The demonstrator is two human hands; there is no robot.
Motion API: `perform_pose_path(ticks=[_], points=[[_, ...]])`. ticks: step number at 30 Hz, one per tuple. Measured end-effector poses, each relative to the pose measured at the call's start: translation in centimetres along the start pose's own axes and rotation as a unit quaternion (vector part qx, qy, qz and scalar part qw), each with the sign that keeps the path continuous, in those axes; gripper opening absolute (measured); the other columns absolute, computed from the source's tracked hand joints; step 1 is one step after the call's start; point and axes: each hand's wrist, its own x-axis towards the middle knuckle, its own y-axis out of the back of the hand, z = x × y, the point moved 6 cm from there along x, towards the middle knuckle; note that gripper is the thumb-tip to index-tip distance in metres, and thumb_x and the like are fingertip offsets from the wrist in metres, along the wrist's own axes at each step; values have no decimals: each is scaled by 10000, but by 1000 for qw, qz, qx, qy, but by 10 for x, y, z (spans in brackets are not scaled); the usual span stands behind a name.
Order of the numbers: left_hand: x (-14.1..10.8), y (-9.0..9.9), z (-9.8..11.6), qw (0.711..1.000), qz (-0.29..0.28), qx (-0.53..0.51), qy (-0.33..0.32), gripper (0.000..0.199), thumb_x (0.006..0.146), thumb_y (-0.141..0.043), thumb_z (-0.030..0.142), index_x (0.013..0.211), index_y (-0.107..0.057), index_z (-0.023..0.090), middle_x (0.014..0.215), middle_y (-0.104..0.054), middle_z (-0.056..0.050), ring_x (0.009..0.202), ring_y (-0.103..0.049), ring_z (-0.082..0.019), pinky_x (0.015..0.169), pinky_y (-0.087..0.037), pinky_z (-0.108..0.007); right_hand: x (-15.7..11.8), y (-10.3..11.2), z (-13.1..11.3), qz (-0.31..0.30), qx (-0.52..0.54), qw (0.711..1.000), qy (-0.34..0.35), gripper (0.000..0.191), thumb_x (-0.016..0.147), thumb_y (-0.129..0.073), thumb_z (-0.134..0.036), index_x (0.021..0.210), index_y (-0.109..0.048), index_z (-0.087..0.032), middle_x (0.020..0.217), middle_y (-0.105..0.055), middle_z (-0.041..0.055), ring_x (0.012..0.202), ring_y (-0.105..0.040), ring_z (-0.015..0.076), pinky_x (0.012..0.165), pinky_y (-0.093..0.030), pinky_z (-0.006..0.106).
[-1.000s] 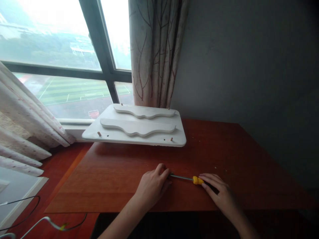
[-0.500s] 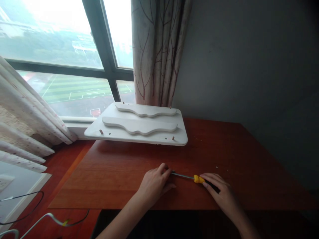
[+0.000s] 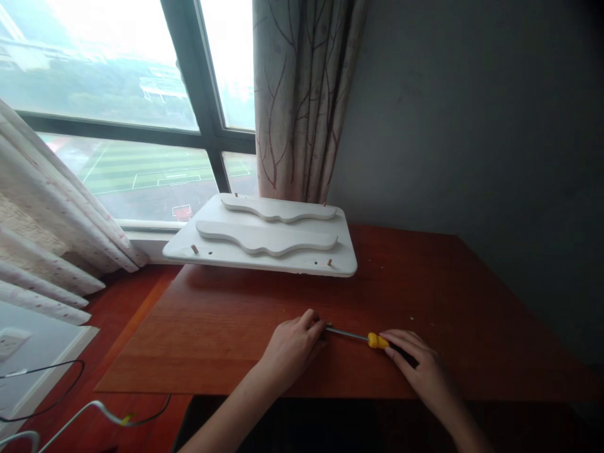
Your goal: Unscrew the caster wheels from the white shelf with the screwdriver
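Observation:
A screwdriver with a yellow and black handle [image 3: 377, 341] lies nearly level just above the wooden table [image 3: 226, 333], its metal shaft pointing left. My right hand [image 3: 418, 358] is closed round the black part of the handle. At the shaft's tip my left hand [image 3: 293, 343] has its fingers pinched together; whatever small thing they hold there is too small to name. Behind my hands rests a white board [image 3: 283, 261] with rounded corners. Two wavy white pieces [image 3: 267, 238] lie on it, and short wooden pegs [image 3: 194, 249] stand near its corners.
Tiny light bits [image 3: 412, 318] are scattered on the table's right half. A patterned curtain [image 3: 297, 100] hangs behind the board, beside a window [image 3: 151, 167]. A white cable [image 3: 97, 404] and a dark one run at the lower left, by a wall socket [image 3: 12, 343].
The lower fingers of my left hand have drawn in under the palm. The view has shifted slightly; the screwdriver and my right hand look almost the same.

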Motion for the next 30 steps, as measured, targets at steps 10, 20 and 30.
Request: perform_pose_path(ticks=[10, 20, 30], points=[[-14, 14, -42, 999, 30, -5, 23, 230, 984, -473, 280, 1128, -651, 256, 1137, -621, -50, 850, -687, -188, 756, -541, -279, 23, -31, -36, -56, 34, 997, 42, 231, 936, -573, -334, 1073, -752, -283, 1085, -715, 71, 1037, -651, 247, 939, -531, 402], [-59, 56, -149, 988, 116, 24, 102, 380, 988, -401, 477, 1087, -695, 259, 1139, -658, -54, 881, -698, -198, 754, -537, -265, 87, -108, -119, -61, 45, 988, 131, 237, 899, -630, -150, 1097, -724, -241, 1068, -714, 43, 996, -622, 206, 925, -493, 346], [-82, 69, -205, 975, 167, 59, 132, 461, 950, -422, 569, 1071, -717, 237, 1144, -671, -66, 871, -704, -220, 735, -561, -283, 108, -132, -149, -72, 39, 983, 163, 215, 905, -627, -152, 1089, -719, -216, 1066, -716, 43, 1009, -615, 199, 933, -478, 330]])
